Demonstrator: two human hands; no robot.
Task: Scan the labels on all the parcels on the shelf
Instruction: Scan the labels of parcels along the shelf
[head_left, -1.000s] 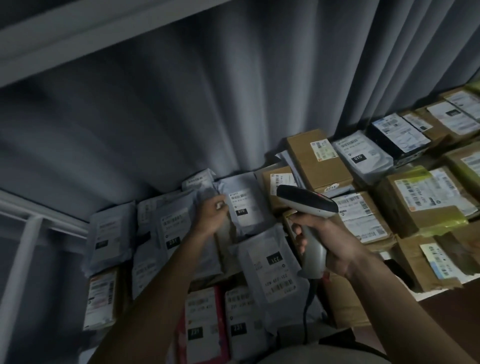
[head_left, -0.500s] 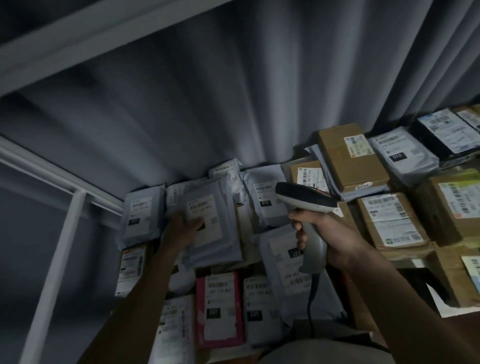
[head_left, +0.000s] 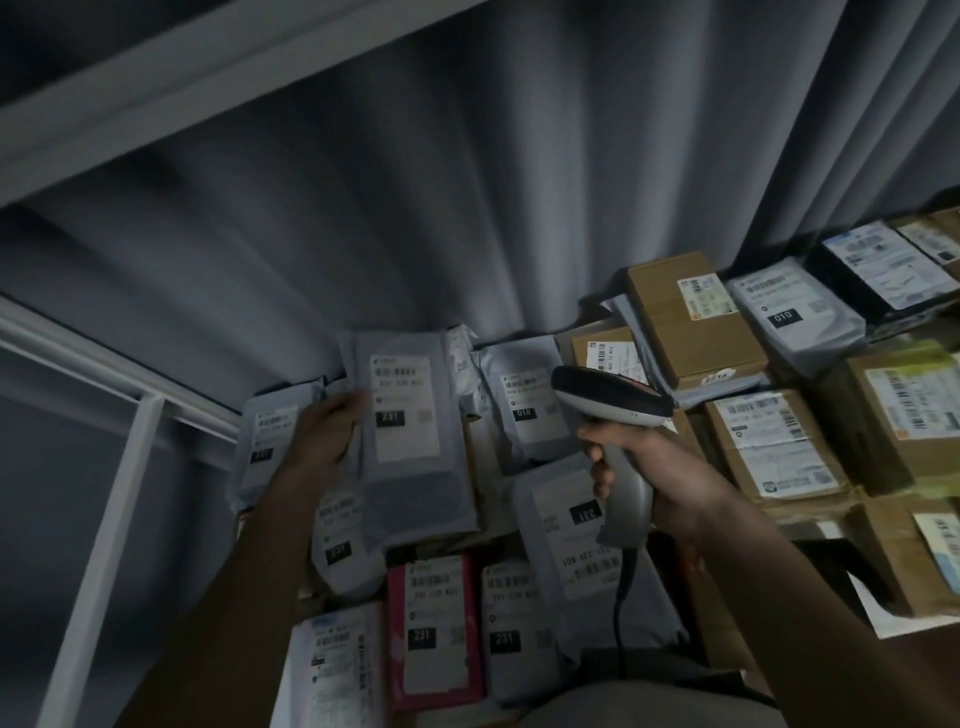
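Many labelled parcels cover the shelf: grey mailer bags at the left and middle, brown cardboard boxes (head_left: 691, 312) at the right. My left hand (head_left: 327, 431) grips the left edge of a grey mailer bag (head_left: 410, 436) and holds it tilted up, its white label marked 231 facing me. My right hand (head_left: 644, 467) grips the handle of a grey corded barcode scanner (head_left: 608, 400), whose dark head points left toward that bag. Below the scanner lies another grey bag (head_left: 566, 525) with an upside-down 231 label. A pink parcel (head_left: 431, 629) lies near the front.
A grey curtain (head_left: 467, 182) hangs behind the shelf. A white shelf beam (head_left: 208, 88) runs overhead and a white upright post (head_left: 98, 561) stands at the left. The scanner cord (head_left: 621, 603) hangs down toward me. A black parcel (head_left: 878, 275) sits at the far right.
My left hand has moved from the bags at the back to the left edge of the 231 mailer and lifted it up. The view has shifted left; the scanner stays aimed left.
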